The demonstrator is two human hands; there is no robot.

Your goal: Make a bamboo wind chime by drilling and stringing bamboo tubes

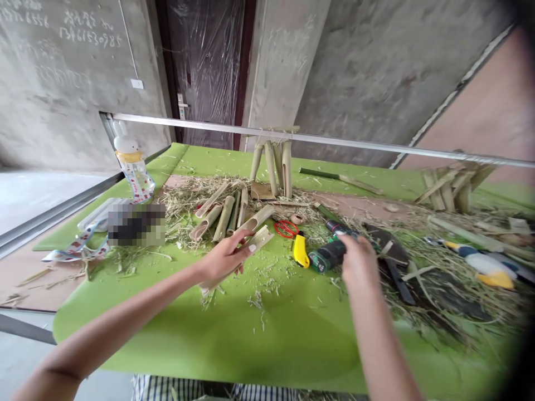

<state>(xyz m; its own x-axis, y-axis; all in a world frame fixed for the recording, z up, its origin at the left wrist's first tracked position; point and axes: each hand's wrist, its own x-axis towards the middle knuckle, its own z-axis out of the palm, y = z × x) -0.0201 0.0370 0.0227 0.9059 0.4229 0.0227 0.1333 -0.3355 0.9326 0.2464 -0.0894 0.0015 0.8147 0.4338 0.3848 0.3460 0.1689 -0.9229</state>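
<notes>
My left hand point(225, 259) is closed around a split bamboo piece point(262, 238), its pale inner side facing up above the green mat. Shavings lie on the mat beneath it. My right hand point(361, 257) is wrapped over a black and green cordless drill point(328, 256), which rests on the mat; part of the drill is hidden behind the fingers. Left of the drill lie a yellow utility knife point(300, 250) and a red ring-shaped handle point(286, 228). Several cut bamboo tubes point(225, 217) sit on straw just beyond my left hand.
Bamboo tubes point(270, 167) hang from a crosspiece at the back. A rabbit-topped bottle point(127, 150) stands at the left. Straw, dark blades and a white-and-yellow tool point(485, 264) cover the right side. A metal rail point(334, 138) runs along the far edge of the green mat point(251, 340).
</notes>
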